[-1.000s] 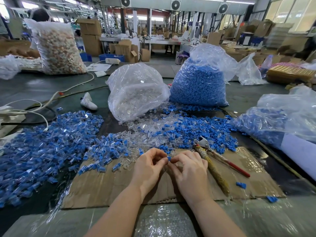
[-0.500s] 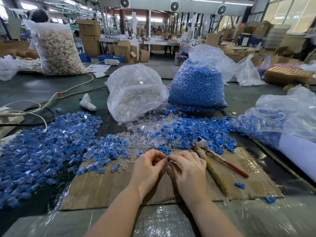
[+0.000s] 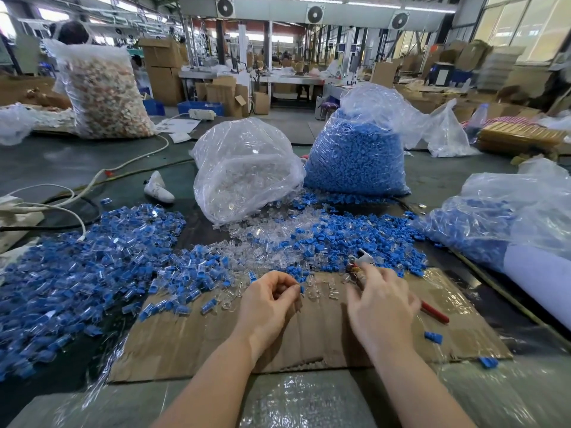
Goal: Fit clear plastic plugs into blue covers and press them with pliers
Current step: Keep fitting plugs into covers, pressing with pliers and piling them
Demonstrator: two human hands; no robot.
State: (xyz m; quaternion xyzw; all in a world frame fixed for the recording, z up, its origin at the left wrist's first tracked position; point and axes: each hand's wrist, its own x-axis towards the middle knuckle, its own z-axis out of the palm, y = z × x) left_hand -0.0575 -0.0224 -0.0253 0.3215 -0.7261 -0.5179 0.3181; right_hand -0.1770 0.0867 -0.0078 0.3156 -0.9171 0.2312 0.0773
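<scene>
My left hand (image 3: 268,299) pinches a small blue cover (image 3: 302,288) with a clear plug in it, just above the cardboard sheet (image 3: 216,338). To its right, my right hand (image 3: 380,301) lies with spread fingers over the pliers (image 3: 360,262), whose metal head shows past my fingertips and whose red handle (image 3: 434,312) sticks out beyond my palm. Loose clear plugs (image 3: 262,239) and blue covers (image 3: 355,236) are heaped beyond both hands. A big pile of assembled blue-and-clear pieces (image 3: 92,257) spreads to the left.
Behind the heaps stand a bag of clear plugs (image 3: 247,168) and a bag of blue covers (image 3: 355,156). Another bag with blue parts (image 3: 500,217) lies at the right. White cables (image 3: 61,199) cross the far left. Two stray blue covers (image 3: 432,336) lie on the cardboard's right side.
My hands, which were joined together on one piece, have parted. The right hand has moved right onto the pliers; the left keeps the piece.
</scene>
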